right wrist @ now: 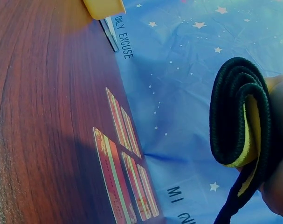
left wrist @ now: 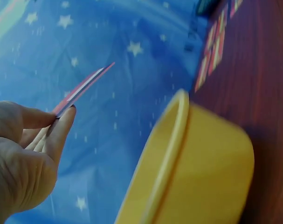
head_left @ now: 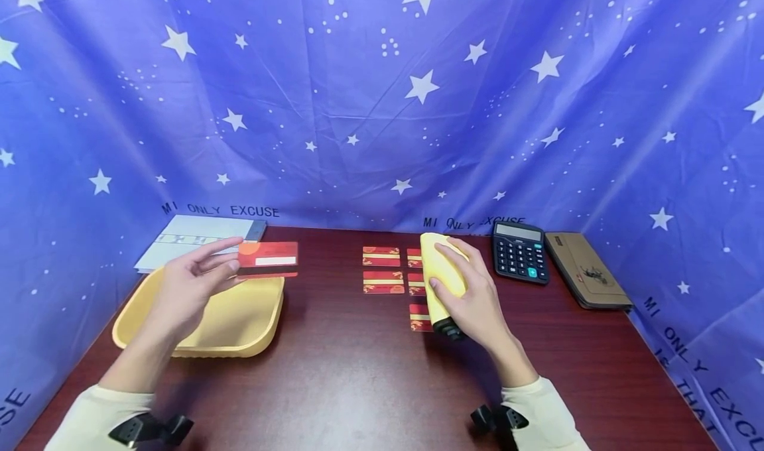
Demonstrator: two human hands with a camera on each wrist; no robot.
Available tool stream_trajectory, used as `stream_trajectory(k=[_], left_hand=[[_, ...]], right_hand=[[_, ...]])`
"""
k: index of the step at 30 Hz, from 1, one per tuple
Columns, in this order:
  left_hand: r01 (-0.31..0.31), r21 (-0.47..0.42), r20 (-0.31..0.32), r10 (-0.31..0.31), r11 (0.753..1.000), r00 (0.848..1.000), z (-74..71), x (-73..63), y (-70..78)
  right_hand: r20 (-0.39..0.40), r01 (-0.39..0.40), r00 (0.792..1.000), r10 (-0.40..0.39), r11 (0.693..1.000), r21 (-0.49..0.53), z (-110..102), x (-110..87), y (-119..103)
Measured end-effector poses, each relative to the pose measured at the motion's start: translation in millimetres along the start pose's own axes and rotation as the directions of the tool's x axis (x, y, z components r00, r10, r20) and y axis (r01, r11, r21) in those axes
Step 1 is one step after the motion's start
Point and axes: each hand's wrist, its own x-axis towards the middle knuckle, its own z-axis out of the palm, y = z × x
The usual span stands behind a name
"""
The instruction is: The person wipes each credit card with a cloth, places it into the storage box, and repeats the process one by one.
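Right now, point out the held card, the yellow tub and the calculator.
Held card [head_left: 272, 261], head view: white strip on its face.
Yellow tub [left wrist: 211, 168], left wrist view: outer side wall.
Calculator [head_left: 518, 257], head view: keypad.

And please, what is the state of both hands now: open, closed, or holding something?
Left hand: closed, pinching a card.
Right hand: closed, gripping a folded cloth.

Starry blue curtain [head_left: 358, 73] behind glossy brown table [head_left: 358, 391].
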Motion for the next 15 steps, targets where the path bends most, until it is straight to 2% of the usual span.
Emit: stream_trajectory(k=[3,7,10,15], left_hand=[[0.014,-0.040,0.013,-0.014,0.999,1.000,-20.3,-2.4,-5.5],[0.062,-0.024,0.010,-0.062,0.998,0.998,-43.9,-4.7,-13.7],[0.113,0.006,-0.012,-0.113,0.994,0.994,-59.2,-6.4,-19.7],[0.162,0.118,-0.018,-0.161,0.980,0.987,-76.1,-8.3,-30.9]], right_hand=[[0.000,-0.002,1.000,0.002,1.000,-0.003,-0.8,0.0,0.0],[0.004,-0.010,1.000,0.010,1.000,-0.005,-1.5,0.0,-0.3],[0.005,-0.017,1.000,0.017,1.000,-0.007,-2.0,-0.2,-0.2],[0.011,-0.024,1.000,0.024,1.000,-0.004,-2.2,-0.3,0.3]])
